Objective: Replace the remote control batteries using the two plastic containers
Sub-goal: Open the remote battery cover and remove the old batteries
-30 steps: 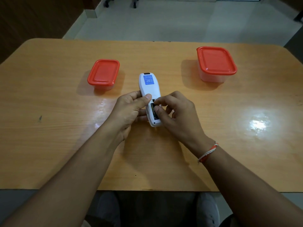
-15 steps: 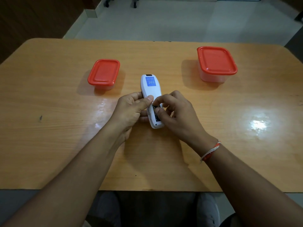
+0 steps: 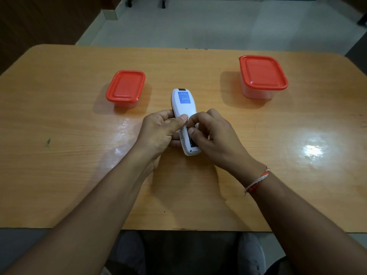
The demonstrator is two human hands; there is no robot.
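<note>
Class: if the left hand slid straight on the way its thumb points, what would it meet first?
Probably the right hand's fingers, just across the remote that the left hand grips.

Your forearms are bare, with no sleeves reaching into view, and neither your left hand [image 3: 158, 132] nor your right hand [image 3: 216, 139] wears a glove or ring. Round your right wrist sits a thin thread bracelet [image 3: 257, 180] of red and white strands. Below the table edge, your dark trousers [image 3: 186, 253] and a pale shoe [image 3: 252, 255] show.
</note>
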